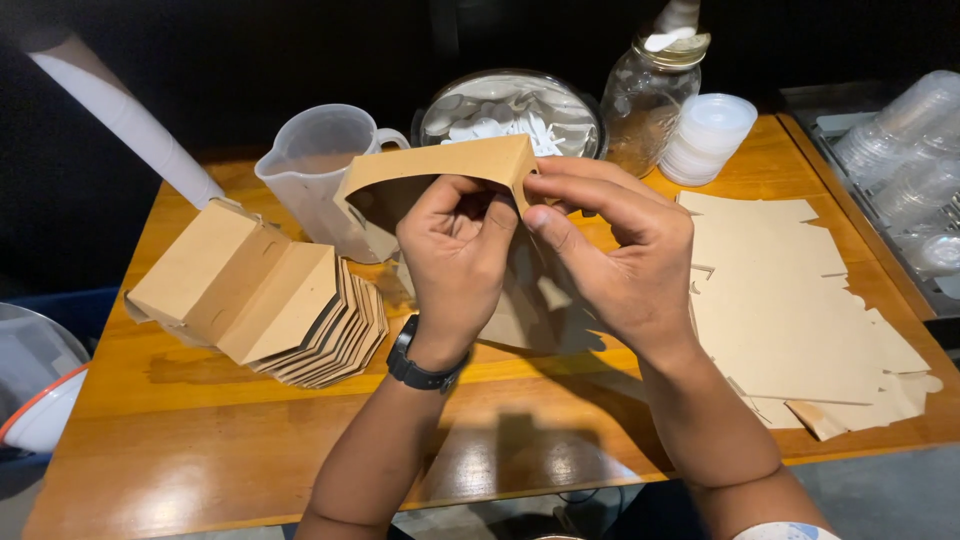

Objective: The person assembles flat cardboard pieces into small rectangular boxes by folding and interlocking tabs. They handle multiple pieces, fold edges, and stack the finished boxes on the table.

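I hold a brown cardboard box blank in both hands above the wooden table, its top edge bent into a corner. My left hand, with a black watch on the wrist, grips it from the front. Thumb and forefinger of my right hand pinch the folded corner at the upper right. Most of the blank's lower part is hidden behind my hands.
A nested row of folded brown boxes lies at the left. Flat cardboard blanks are stacked at the right. Behind stand a clear plastic jug, a bowl of white pieces, a glass jar, stacked clear lids and plastic cups.
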